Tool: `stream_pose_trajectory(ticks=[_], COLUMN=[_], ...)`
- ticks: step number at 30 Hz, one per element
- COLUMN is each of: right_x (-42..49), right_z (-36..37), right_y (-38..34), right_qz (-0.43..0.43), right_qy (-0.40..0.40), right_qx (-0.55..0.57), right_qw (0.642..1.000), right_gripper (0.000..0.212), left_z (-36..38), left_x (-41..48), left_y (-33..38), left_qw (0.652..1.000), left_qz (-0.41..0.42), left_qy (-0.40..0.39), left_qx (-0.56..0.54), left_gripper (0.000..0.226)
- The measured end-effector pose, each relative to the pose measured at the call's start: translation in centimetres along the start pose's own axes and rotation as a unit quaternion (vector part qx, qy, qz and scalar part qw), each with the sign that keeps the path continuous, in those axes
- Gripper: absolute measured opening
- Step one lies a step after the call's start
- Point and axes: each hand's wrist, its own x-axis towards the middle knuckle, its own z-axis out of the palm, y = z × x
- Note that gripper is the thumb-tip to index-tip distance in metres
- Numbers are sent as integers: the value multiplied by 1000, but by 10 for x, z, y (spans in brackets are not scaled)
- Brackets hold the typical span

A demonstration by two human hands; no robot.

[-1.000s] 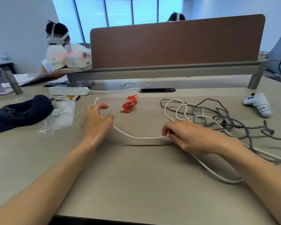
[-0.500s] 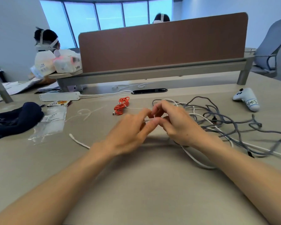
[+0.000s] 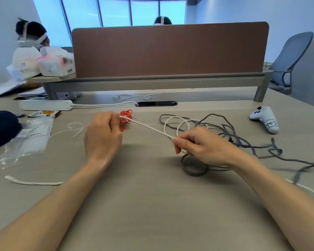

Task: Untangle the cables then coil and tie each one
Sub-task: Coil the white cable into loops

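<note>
1. We see a clear plastic bag (image 3: 29,140) lying flat to the left of the left hand (image 3: 102,136). There is a printed label inside (the rest is too blurred to tell).
2. Two full white bags (image 3: 43,62) sit on a shelf far beyond the left hand; we cannot tell what is in them.
3. The left hand is curled round the white cable (image 3: 149,128). The right hand (image 3: 201,145) pinches the same cable, and the span between them is taut above the desk (image 3: 152,205).
4. The white cable's loops run beyond the right hand into the grey cable (image 3: 194,173) tangle. One loose end lies left of the left forearm.
5. The grey cable sprawls to the right of the right hand, with a small coil by that wrist.
6. The orange cable (image 3: 127,113) is bundled just beyond the left hand, partly hidden by it.
7. For room, we have bare desk between the forearms. The divider (image 3: 170,49) closes off the far side, and a controller (image 3: 265,119) lies beyond the tangle to the right.
</note>
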Motion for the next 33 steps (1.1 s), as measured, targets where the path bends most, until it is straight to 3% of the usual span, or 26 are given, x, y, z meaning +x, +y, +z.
stream_pose_trajectory(ticks=[3, 5, 7, 9, 11, 14, 16, 19, 23, 25, 28, 30, 33], right_x=[2, 2, 2, 2, 2, 1, 1, 1, 3, 4, 4, 4, 4], right_z=[4, 9, 13, 14, 10, -1, -4, 2, 19, 22, 16, 10, 6], right_y=[3, 1, -4, -4, -1, 7, 8, 5, -4, -4, 1, 9, 21], right_qz=[-18, -29, -47, -57, -50, -34, -35, -51, -92, -108, -97, -94, -72], right_qy=[37, 45, 45, 46, 51, 74, 93, 99, 91, 88, 100, 121, 130], right_qx=[1, -12, -22, -21, -15, -12, -5, -39, -59, -59, -19, -7, -19], right_qw=[999, 999, 998, 997, 997, 997, 995, 993, 990, 989, 990, 988, 989], right_gripper=[30, 28, 28, 27, 26, 26, 27, 27, 29, 29, 26, 26, 27], left_z=[1, 3, 10, 15, 14, -2, -11, -10, 2, 7, 0, -13, -21], left_x=[-13, -28, -39, -40, -31, -8, 2, -10, -37, -40, -31, -18, -2], left_y=[14, 33, 48, 51, 42, 19, 2, 3, 41, 45, 38, 29, 9], left_qw=[990, 963, 932, 920, 941, 990, 998, 992, 937, 923, 957, 981, 996], left_qz=[140, 246, 300, 313, 297, 123, 58, 119, 272, 286, 250, 162, 51], left_qy=[-24, -102, -185, -201, -114, -9, 10, -28, -202, -227, -92, -3, 35], left_qx=[1, -41, -83, -123, -112, -67, -8, 42, -83, -121, -118, -107, -58], left_gripper=[27, 28, 31, 23, 16, 17, 26, 29, 33, 38, 23, 20, 25])
